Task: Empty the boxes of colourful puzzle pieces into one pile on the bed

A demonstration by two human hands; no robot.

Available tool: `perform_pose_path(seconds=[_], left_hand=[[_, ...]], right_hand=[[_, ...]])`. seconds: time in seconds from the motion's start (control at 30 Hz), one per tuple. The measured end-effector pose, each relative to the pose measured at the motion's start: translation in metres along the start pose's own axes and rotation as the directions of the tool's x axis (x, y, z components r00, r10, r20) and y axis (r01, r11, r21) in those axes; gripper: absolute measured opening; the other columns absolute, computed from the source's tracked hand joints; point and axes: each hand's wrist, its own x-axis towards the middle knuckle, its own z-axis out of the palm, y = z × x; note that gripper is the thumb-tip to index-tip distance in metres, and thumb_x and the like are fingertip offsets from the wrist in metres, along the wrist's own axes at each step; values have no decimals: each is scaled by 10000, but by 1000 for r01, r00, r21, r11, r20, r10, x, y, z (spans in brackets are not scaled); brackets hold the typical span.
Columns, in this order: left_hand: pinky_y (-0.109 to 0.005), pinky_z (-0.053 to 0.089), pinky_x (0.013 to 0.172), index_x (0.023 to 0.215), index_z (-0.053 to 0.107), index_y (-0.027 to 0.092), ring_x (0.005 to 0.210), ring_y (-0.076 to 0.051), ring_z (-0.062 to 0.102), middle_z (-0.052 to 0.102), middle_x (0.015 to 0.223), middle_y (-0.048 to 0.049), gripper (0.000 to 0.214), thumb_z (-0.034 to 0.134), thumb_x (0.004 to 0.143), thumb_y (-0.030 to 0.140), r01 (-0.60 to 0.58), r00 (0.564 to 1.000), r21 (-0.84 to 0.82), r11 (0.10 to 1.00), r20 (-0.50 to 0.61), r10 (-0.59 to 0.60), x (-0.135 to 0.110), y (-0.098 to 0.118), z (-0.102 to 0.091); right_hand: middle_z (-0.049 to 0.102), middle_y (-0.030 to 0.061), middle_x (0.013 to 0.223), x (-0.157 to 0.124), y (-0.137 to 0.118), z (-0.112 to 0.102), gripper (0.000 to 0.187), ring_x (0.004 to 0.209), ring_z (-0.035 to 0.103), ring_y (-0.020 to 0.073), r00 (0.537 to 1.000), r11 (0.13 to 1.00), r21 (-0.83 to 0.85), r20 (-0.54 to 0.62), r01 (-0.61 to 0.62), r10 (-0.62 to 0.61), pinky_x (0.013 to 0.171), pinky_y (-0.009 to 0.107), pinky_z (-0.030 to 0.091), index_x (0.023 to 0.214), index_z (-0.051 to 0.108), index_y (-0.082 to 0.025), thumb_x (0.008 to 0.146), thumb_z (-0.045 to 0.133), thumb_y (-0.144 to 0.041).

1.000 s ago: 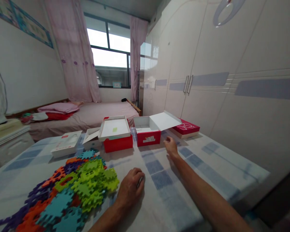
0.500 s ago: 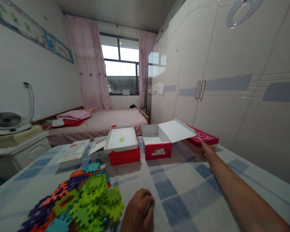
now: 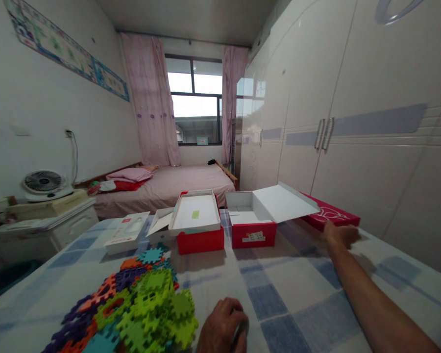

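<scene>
My left hand rests low in the middle on the checked tablecloth. Its fingers are curled around a small dark object whose kind I cannot make out. Beside it on the left lies a heap of gear-edged plastic pieces in green, purple, orange and blue. My right hand is stretched far out to the right, fingers apart and slightly blurred, at the near side of a closed-looking crimson box. Whether it touches that box I cannot tell. The open red box with its white lid raised stands left of it.
Another red box holds a white tray-like lid. Left of it are an opened white box and a flat white box. A fan stands on a side cabinet; beyond are a bed and a wardrobe.
The view has swung left, so everything sits further right. My right hand has turned, its fingers moving toward the right along the crimson box's near side. My left hand stays curled.
</scene>
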Motion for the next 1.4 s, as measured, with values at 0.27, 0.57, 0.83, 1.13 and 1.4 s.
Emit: perform_pose_path(seconds=[0.27,0.57,0.83,1.13,1.4], left_hand=[[-326,465,724,877,620,192,856,-209,557,600,922,-103,256,478,687,95,2,998,-52,999,-66,-5,-3,1,7],[-308,470,726,862,628,195,847,-203,567,607,908,-98,244,495,685,92,-2,999,-50,999,-36,0,1,8,-2],[-304,459,738,898,629,184,863,-201,560,608,937,-88,303,491,669,42,1,999,-16,1000,-35,-1,0,10,-5],[-308,462,753,900,627,178,882,-209,568,609,952,-94,307,494,664,34,15,1000,-26,1000,-18,-15,0,11,-7],[-303,471,754,913,635,170,878,-206,564,607,950,-97,321,503,657,27,-9,1000,1,1000,16,9,1,8,-7]], right_hand=[[627,127,932,-74,-24,34,400,938,566,255,971,976,218,235,-15,-38,808,368,452,986,574,-153,847,308,-417],[575,29,557,-97,-30,53,369,670,593,219,853,958,281,511,-46,-109,596,303,472,794,619,-158,787,448,-484],[635,61,633,-104,-44,43,368,709,612,236,777,945,312,570,97,-268,654,317,486,821,639,-146,795,423,-443],[479,88,1385,-124,-76,21,444,1310,383,254,345,649,471,579,598,-739,1074,472,297,1265,531,-225,863,436,-389],[498,198,1313,-74,-61,18,498,1233,431,302,836,878,75,279,473,-474,1031,493,324,1235,521,-93,830,443,-372]])
